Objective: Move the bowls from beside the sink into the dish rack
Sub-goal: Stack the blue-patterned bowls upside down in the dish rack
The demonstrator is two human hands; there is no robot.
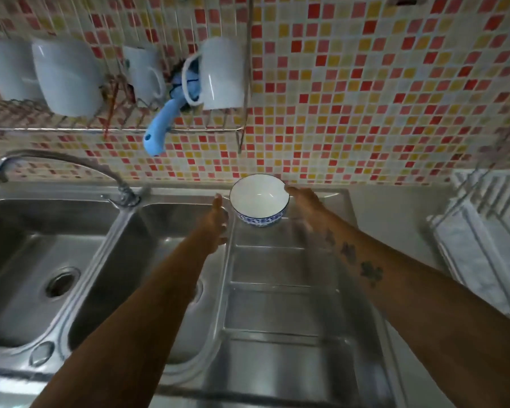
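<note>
One white bowl [259,198] with a blue patterned outside stands upright at the far end of the steel drainboard [280,307], close to the tiled wall. My left hand [218,219] is just left of it, fingers apart, a small gap from the bowl's side. On the other side, my right hand [304,204] has its fingertips touching the rim and holds nothing. A wire dish rack [189,129] hangs on the wall above the sink, holding white bowls [68,75] and a white mug [221,72].
A double steel sink [42,260] with a curved tap [71,163] lies to the left. A blue-handled brush [159,128] sticks out of the wall rack. At the right, a white rack [489,207] stands on a marble counter.
</note>
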